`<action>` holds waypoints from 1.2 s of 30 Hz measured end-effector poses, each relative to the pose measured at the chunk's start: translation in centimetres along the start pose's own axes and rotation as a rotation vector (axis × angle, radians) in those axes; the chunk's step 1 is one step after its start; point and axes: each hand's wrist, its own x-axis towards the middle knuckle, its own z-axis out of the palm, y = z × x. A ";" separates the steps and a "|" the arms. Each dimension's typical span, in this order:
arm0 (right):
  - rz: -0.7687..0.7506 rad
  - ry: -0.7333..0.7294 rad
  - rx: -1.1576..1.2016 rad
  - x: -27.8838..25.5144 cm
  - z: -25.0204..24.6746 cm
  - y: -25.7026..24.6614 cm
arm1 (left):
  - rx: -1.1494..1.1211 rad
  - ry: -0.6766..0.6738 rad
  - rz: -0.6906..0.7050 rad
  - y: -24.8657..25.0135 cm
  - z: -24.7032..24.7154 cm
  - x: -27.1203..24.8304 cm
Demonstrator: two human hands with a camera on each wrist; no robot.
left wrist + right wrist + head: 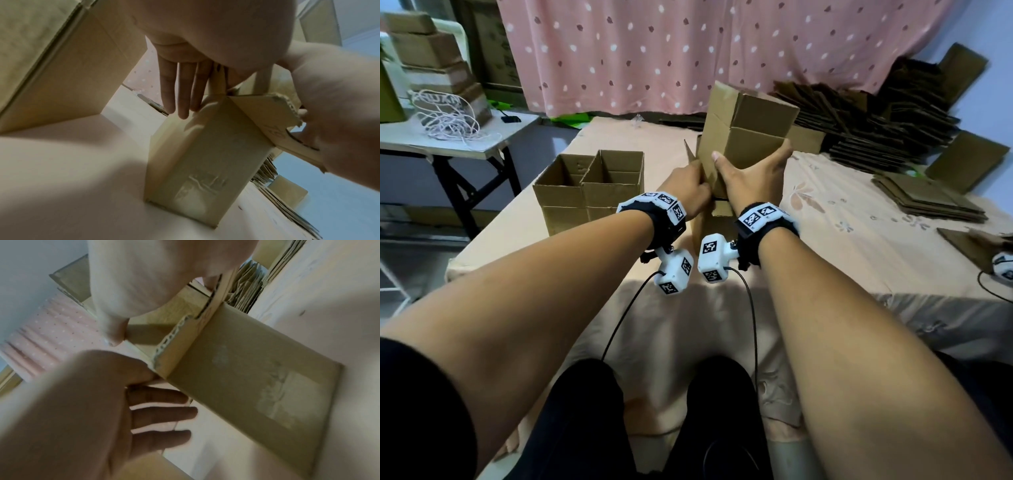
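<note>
a cardboard box [750,137] is held up over the middle of the desk [842,246], tilted away and to the right with its open end uppermost. the right hand [753,178] is clamped on it, thumb on the near face and fingers wrapped round the right side. the left hand [686,192] pinches a thin upright flap at the box's near left corner, its fingers [179,91] lying straight along the cardboard. directly beneath both hands a lower box [205,154] with a taped bottom stands on the desk, one flap folded out towards the right hand; whether it is one piece with the held cardboard i cannot tell. both wrists wear black bands carrying white marker blocks. just to the left stand two open boxes [589,185], touching side by side. well apart on the right lie stacks of flat cardboard [928,198], with a larger heap [876,113] behind them. a pink dotted curtain [688,51] hangs behind the desk, and a side table [458,144] at far left carries a tangle of white cord [448,120].
</note>
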 end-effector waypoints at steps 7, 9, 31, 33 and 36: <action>-0.104 -0.033 -0.079 -0.4 1.5 0.9 | -0.183 0.220 0.032 -1.0 0.7 0.1; -0.110 -0.034 -0.074 -0.2 1.7 1.0 | -0.259 0.314 0.079 -1.0 0.6 0.5; 0.012 -0.216 0.601 8.4 -2.9 -3.4 | -0.981 0.388 -0.137 3.5 -1.7 4.8; 0.068 -0.301 0.618 9.1 -2.3 -3.9 | -1.018 0.384 -0.140 3.5 -1.7 5.7; 0.161 -0.366 0.672 9.0 -1.0 -3.7 | -1.042 0.299 -0.112 3.7 -1.8 6.5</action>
